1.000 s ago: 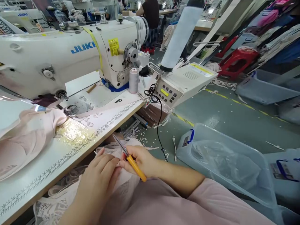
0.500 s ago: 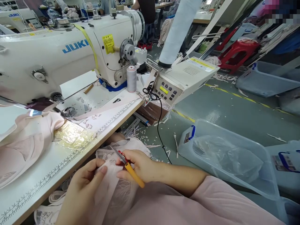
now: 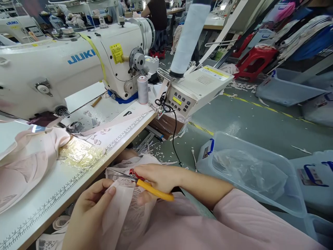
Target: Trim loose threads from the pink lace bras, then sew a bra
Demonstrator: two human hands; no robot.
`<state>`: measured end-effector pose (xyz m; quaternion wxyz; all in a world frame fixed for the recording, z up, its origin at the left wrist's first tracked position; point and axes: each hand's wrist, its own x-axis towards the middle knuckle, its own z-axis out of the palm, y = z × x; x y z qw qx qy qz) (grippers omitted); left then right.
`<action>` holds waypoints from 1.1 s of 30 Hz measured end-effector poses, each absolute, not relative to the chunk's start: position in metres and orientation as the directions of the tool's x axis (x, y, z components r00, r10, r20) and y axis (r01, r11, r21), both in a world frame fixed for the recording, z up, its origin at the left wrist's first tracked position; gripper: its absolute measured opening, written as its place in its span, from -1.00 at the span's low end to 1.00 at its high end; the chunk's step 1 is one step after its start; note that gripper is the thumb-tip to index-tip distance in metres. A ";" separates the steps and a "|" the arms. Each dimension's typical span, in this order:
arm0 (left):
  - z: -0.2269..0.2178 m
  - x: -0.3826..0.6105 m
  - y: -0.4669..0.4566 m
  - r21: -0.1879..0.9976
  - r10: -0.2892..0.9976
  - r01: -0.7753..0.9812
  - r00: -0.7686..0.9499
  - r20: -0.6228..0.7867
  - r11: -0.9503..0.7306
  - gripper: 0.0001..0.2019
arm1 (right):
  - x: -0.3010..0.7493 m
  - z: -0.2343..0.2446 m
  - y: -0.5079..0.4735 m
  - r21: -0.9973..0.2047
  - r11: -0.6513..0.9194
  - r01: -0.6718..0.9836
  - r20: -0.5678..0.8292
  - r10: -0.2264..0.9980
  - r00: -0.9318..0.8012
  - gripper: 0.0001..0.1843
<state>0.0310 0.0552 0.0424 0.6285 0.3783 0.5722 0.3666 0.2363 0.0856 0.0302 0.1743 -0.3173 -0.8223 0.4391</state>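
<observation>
My left hand [image 3: 92, 208] pinches the edge of a pale pink lace garment [image 3: 122, 196] between thumb and fingers, over my lap. In my right hand [image 3: 156, 178] is a pair of scissors [image 3: 153, 190] with an orange handle. Its metal blades point left, close above the fabric edge beside my left fingertips. A small red part shows by my right fingers; I cannot tell just what it is. More of the pale fabric and lace drapes below the table edge and across my lap.
A white sewing machine [image 3: 78, 66] stands on the table [image 3: 85, 180] at left, with pink bra pieces [image 3: 31, 156] before it. A thread cone [image 3: 143, 90] and control box [image 3: 192, 90] are near the table's end. A clear plastic bin [image 3: 249, 173] sits at right.
My right hand has turned the scissors so the blades lie flatter and point left, and they look more opened. My left hand keeps its pinch. The view has shifted slightly.
</observation>
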 end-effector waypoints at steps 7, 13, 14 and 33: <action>0.044 0.032 0.057 0.929 0.929 -0.044 0.063 -0.365 0.368 -0.74 | 0.248 0.028 0.094 -0.657 0.568 0.495 -0.131 0.562 -0.817 -0.46; 0.039 0.031 0.058 0.927 0.925 -0.018 0.075 -0.372 0.374 -0.68 | 0.246 0.035 0.092 -0.534 0.564 0.630 -0.278 0.587 -0.761 -0.44; 0.038 0.030 0.058 0.925 0.923 -0.006 0.071 -0.379 0.381 -0.67 | 0.246 0.037 0.092 -0.520 0.559 0.646 -0.297 0.591 -0.750 -0.43; 0.031 0.023 0.060 0.933 0.928 -0.006 0.101 -0.358 0.360 -0.65 | 0.241 0.048 0.087 -0.429 0.553 0.714 -0.278 0.672 -0.687 -0.50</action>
